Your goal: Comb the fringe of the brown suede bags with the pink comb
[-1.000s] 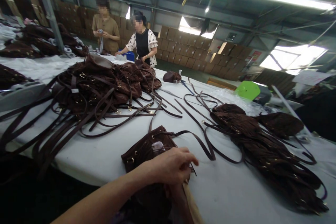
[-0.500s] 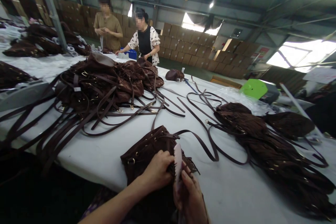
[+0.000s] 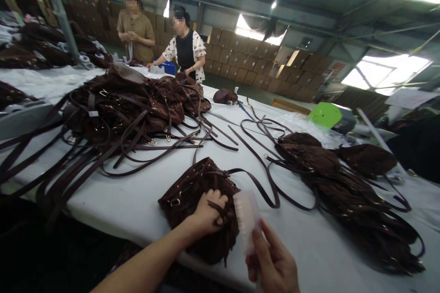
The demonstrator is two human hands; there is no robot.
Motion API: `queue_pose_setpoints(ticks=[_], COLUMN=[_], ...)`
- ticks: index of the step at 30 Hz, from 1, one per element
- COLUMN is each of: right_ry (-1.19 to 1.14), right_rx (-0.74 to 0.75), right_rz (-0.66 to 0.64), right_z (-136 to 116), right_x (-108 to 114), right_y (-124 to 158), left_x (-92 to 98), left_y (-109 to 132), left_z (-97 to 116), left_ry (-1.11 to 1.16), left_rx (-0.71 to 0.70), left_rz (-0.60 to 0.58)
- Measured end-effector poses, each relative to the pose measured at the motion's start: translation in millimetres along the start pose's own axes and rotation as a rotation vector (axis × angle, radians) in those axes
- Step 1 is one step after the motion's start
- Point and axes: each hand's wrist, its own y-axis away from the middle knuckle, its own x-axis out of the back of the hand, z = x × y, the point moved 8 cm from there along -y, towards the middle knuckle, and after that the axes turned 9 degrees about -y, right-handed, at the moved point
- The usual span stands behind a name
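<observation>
A dark brown drawstring-style bag (image 3: pixel 187 192) with gold rings lies at the near edge of the table. My left hand (image 3: pixel 209 213) is closed over its top, with thin dark brown fringe strips (image 3: pixel 217 206) coming out between the fingers. My right hand (image 3: pixel 273 258) grips a pale, translucent comb (image 3: pixel 246 219), its teeth facing left toward the bag. A small gap shows between the comb and the bag. The bag's long strap (image 3: pixel 256 178) curves away to the right. My left fingertips are partly hidden by the strips.
A heap of brown bags (image 3: pixel 127 105) with trailing straps covers the left of the white table (image 3: pixel 137 197). More bags (image 3: pixel 354 192) lie to the right. A green-sided device (image 3: pixel 325 115) stands at the far right. Two people (image 3: pixel 187 50) work beyond the table, before stacked cartons (image 3: pixel 247 62).
My right hand has moved right with the comb, away from the bag, and the comb has turned to show its broad side. My left hand now shows fringe strips between its fingers.
</observation>
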Motion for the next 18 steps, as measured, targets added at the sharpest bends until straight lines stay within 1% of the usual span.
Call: queue_pose_setpoints(ticks=[1, 2, 3, 4, 5, 6, 7, 8, 9, 10, 11, 12, 13, 14, 16, 18], right_ry=[0.032, 0.080, 0.146, 0.229, 0.325, 0.419, 0.501, 0.566, 0.612, 0.648, 0.680, 0.709, 0.733, 0.748, 0.745, 0.720], right_rx=[0.024, 0.056, 0.100, 0.155, 0.224, 0.306, 0.392, 0.475, 0.553, 0.622, 0.681, 0.729, 0.771, 0.802, 0.819, 0.776], right_rz=[0.062, 0.104, 0.125, 0.113, 0.082, 0.041, -0.005, -0.048, -0.079, -0.100, -0.109, -0.114, -0.118, -0.126, -0.168, -0.206], right_z=[-0.8, 0.1, 2.3, 6.0, 10.8, 16.4, 22.9, 30.0, 36.9, 43.4, 48.8, 53.1, 55.6, 56.2, 52.3, 40.3], right_x=[4.9, 8.2, 9.6, 8.1, 4.2, -1.3, -8.1, -15.1, -21.2, -26.2, -29.6, -31.7, -32.5, -31.8, -26.6, -15.5], right_y=[-9.3, -17.7, -24.6, -29.9, -32.9, -33.5, -32.2, -29.4, -26.0, -22.6, -19.6, -17.3, -15.2, -13.6, -12.3, -14.6], left_x=[6.7, 14.5, 25.5, 39.5, 54.6, 69.4, 81.8, 90.7, 95.6, 95.4, 88.9, 78.3, 66.6, 54.3, 35.9, 29.5], left_y=[16.0, 36.1, 57.7, 75.7, 85.7, 84.7, 76.0, 63.8, 52.1, 41.8, 30.7, 17.8, 5.2, -5.5, -16.8, -16.3], left_z=[13.3, 28.7, 41.1, 47.6, 46.7, 36.4, 17.9, -7.9, -37.0, -62.7, -82.2, -94.0, -100.7, -103.4, -100.9, -93.9], left_ry=[0.047, 0.122, 0.215, 0.315, 0.425, 0.524, 0.594, 0.628, 0.622, 0.584, 0.533, 0.482, 0.438, 0.427, 0.490, 0.598], left_rx=[-0.143, -0.321, -0.478, -0.584, -0.611, -0.541, -0.411, -0.234, -0.044, 0.112, 0.223, 0.270, 0.282, 0.274, 0.242, 0.233], left_rz=[-0.081, -0.188, -0.289, -0.360, -0.384, -0.330, -0.213, -0.054, 0.116, 0.249, 0.301, 0.280, 0.224, 0.141, -0.016, -0.108])
